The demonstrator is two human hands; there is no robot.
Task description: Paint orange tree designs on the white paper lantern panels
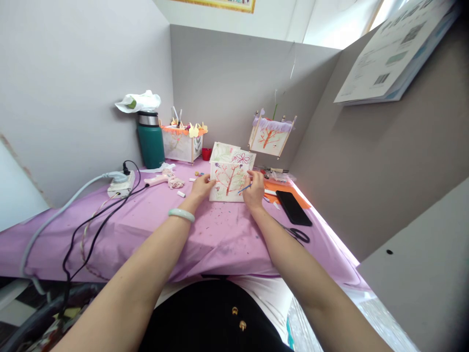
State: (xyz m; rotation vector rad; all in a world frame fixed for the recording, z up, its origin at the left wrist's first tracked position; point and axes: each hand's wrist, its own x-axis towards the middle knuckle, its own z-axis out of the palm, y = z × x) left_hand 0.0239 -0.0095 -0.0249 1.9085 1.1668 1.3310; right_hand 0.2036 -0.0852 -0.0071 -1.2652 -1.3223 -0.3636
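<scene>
A white card with a drawing of a red tree [223, 188] stands nearly upright on the table between my hands. My left hand [201, 188] pinches its left edge. At its right edge is my right hand [255, 189], fingers closed on a thin blue pencil-like stick [244, 188] that slants across the card's lower right. Whether the right fingers also grip the card cannot be made out. Just behind it are a card with a pink flower [245, 157] and a card with pale green marks [222, 151].
A black phone [294, 208], scissors [300, 234] and orange sheet [306, 199] are at right. A pink glue gun [157, 181], power strip [120, 186] with cables and green bottle [151, 142] stand left. Behind are a decorated box [179, 146] and a hanging drawn box [269, 139].
</scene>
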